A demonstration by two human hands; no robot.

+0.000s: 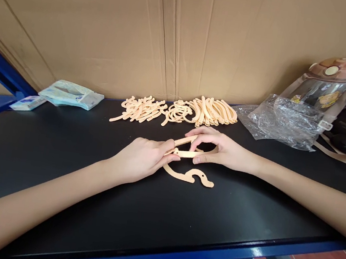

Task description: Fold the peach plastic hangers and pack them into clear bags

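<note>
My left hand is closed, thumb and fingers pinching the joined left ends of two beige plastic hanger arms. A small round pivot shows at that joint. My right hand curls round the other ends, its thumb on the nearer arm and its fingers on the farther one. The two arms spread apart in a narrow V. Just below the hands, a curved beige piece with a hook-shaped end and a small hole lies flat on the black tabletop. Its left end is hidden behind my left hand.
At the back lie a pile of thin beige strips, several curved hook pieces and a row of wider arms. Crumpled clear plastic and a water bottle stand right. Tissue packs lie left. Cardboard rises behind.
</note>
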